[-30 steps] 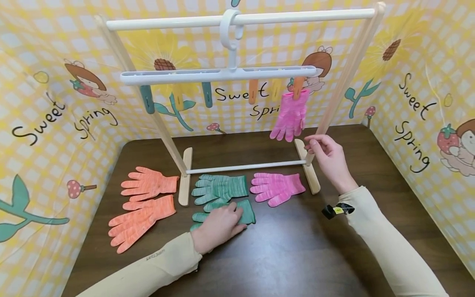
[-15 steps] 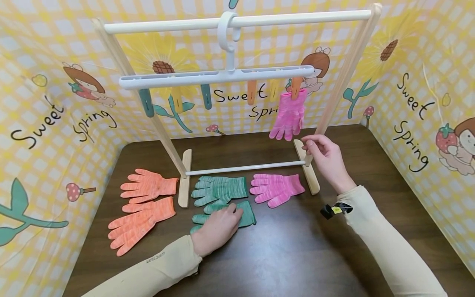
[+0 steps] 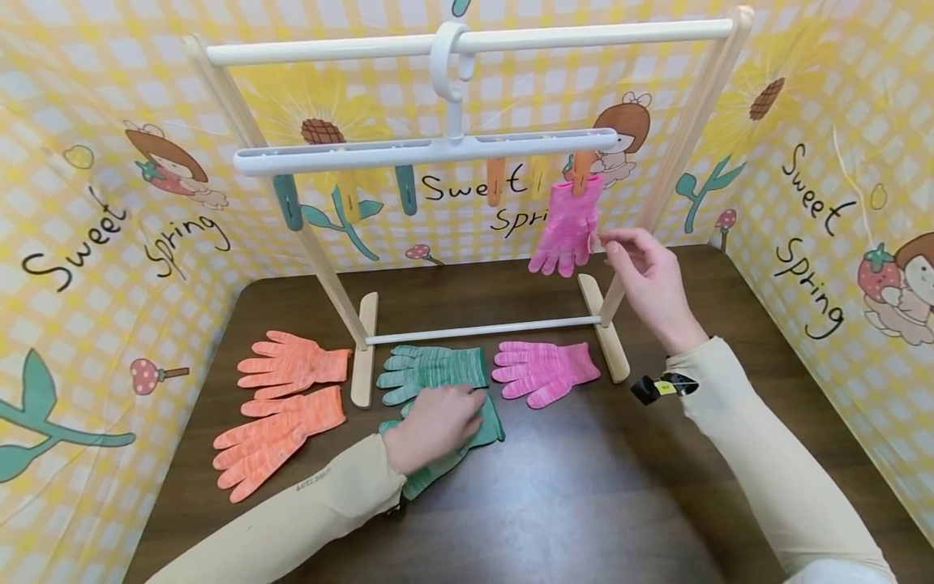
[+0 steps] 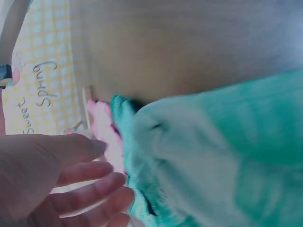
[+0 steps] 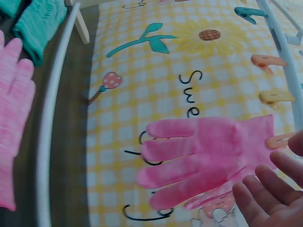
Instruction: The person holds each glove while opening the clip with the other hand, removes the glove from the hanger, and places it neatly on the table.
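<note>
My left hand (image 3: 438, 422) lies over the nearer green glove (image 3: 490, 428), covering its middle. Thumb and fingers stand apart in the left wrist view, with the fingertips by the green fabric (image 4: 189, 142) and none between them. A second green glove (image 3: 438, 369) lies flat just behind. To the right, my right hand (image 3: 649, 284) hovers with loosely bent fingers beside a pink glove (image 3: 569, 227), which hangs by its cuff from an orange clothespin (image 3: 584, 172). The right wrist view shows the relaxed fingers (image 5: 265, 189) near that hanging pink glove (image 5: 213, 151).
A white hanger (image 3: 430, 149) with several coloured clips hangs from the rack's top bar (image 3: 584, 36). Another pink glove (image 3: 547, 369) lies on the dark table (image 3: 584, 503). Two orange gloves (image 3: 288, 434) lie at left. The rack's wooden feet (image 3: 365, 365) stand on the table.
The nearer green glove has turned under my left hand, and part of it now shows closer to me. My right hand has risen slightly towards the hanging pink glove.
</note>
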Tool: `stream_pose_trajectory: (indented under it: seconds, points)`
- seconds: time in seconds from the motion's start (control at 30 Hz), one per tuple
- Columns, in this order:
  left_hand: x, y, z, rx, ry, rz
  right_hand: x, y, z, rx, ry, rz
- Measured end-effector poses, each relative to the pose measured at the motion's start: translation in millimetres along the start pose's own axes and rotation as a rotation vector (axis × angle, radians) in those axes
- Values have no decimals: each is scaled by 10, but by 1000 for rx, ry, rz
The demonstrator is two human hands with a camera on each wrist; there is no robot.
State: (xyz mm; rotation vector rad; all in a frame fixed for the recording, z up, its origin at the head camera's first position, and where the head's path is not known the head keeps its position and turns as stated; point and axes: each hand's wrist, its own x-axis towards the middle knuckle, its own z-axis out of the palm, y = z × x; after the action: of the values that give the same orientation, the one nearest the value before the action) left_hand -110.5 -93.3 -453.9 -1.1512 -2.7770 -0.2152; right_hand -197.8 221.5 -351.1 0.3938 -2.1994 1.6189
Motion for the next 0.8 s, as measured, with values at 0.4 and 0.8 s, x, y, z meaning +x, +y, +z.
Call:
stream_pose_trajectory:
  seconds: [0.4, 0.8]
  points:
    - [633, 22, -350, -141, 175, -69, 346, -301, 6, -21, 5, -17]
    - [1108, -2, -497, -417, 345, -164, 535, -408, 69, -39, 76, -1]
